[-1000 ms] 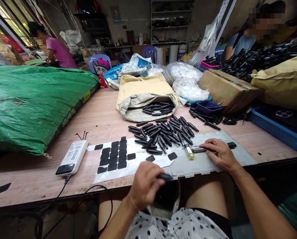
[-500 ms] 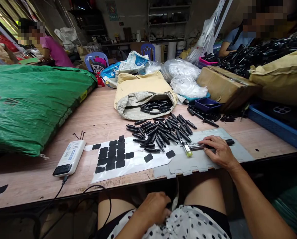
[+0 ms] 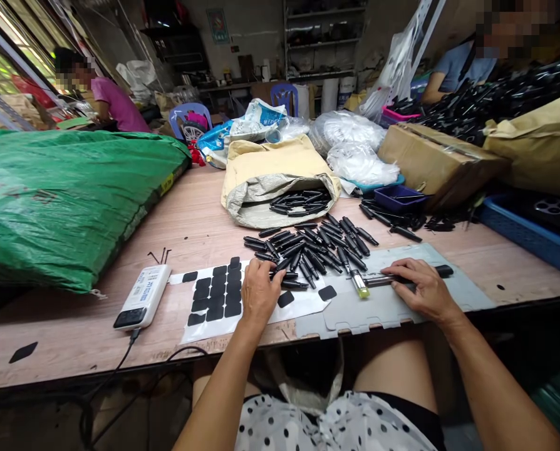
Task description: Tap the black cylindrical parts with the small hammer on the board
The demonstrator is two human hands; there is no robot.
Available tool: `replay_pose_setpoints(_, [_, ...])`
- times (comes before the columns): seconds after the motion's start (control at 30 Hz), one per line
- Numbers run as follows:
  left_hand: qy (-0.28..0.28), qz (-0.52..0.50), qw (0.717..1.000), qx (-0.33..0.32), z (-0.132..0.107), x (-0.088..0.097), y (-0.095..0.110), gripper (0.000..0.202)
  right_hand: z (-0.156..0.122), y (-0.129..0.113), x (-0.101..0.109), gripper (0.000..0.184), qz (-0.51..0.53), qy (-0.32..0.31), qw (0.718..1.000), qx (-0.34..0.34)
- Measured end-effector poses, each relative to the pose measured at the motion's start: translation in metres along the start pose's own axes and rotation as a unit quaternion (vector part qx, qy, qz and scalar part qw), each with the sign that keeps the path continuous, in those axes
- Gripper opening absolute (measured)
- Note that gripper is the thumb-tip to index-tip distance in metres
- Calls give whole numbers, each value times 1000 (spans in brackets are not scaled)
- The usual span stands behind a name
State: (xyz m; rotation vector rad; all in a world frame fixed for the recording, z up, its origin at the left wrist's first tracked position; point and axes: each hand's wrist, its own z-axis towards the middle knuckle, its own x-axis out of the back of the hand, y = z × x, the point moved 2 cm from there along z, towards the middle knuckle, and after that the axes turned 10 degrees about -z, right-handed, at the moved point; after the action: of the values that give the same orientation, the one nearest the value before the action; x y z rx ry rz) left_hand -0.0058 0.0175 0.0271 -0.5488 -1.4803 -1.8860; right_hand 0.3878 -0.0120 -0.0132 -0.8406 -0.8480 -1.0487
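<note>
My left hand (image 3: 256,291) is at the left edge of a heap of black pen-shaped tubes (image 3: 315,247). Its fingers are curled, with thumb and forefinger closed at one black tube (image 3: 280,268). My right hand (image 3: 423,288) rests over a long, dark, slim tool (image 3: 376,281) with a black end (image 3: 444,271), its fingers bent onto it; the palm hides the tool's middle. Left of that tool lies a clear piece with a yellow-green tip (image 3: 361,287). A white sheet (image 3: 261,318) bearing square black stickers (image 3: 218,291) lies under and beside my left hand.
A grey board (image 3: 453,291) lies beneath my right hand. An open paper sack (image 3: 270,156) holds more tubes behind the heap. A white power bank (image 3: 143,294) with a cable and a green sack (image 3: 73,207) are at left; a blue tray (image 3: 528,235) is at right.
My left hand has risen from my lap to the left edge of the tube heap. My right hand stays on the slim tool. The view has shifted slightly.
</note>
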Motion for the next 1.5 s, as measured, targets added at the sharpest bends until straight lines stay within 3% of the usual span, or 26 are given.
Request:
replay_pose_setpoints(0.13, [45,-49,997,-45,-17,12,-2,13,0,1,0,29,-3,5,1000,19])
replay_pose_setpoints(0.2, [-8,-97,992,-81,-29,14,-2,13,0,2,0,28,-4,4,1000,30])
replay_pose_setpoints(0.33, [-174,-133,970,-103,-44,4,-3,13,0,3,-2,25,-18,-10,999,27])
replay_pose_setpoints(0.57, [-185,-118,972,-82,-39,-9,-2,18,3,-6,11,24,-9,-12,999,45])
replay_pose_setpoints(0.67, [-183,-117,973,-72,-38,-10,-2,16,-3,-29,29,22,-11,12,999,34])
replay_pose_setpoints(0.77, [-178,-123,975,-61,-39,-10,-2,17,-18,-69,39,23,2,27,1000,8])
replay_pose_setpoints(0.93, [-175,-131,975,-42,-39,-11,-3,19,-41,-142,27,24,61,-15,997,-45])
replay_pose_setpoints(1.07, [-164,-132,977,-26,-38,-13,-3,20,-42,-181,17,44,123,-36,992,-16])
replay_pose_setpoints(1.27, [-163,-133,978,-15,-38,-14,-4,22,-36,-209,10,53,152,-32,988,0])
replay_pose_setpoints(1.5, [-155,-135,979,-17,-37,-15,-5,22,-38,-204,8,50,152,-33,987,-35])
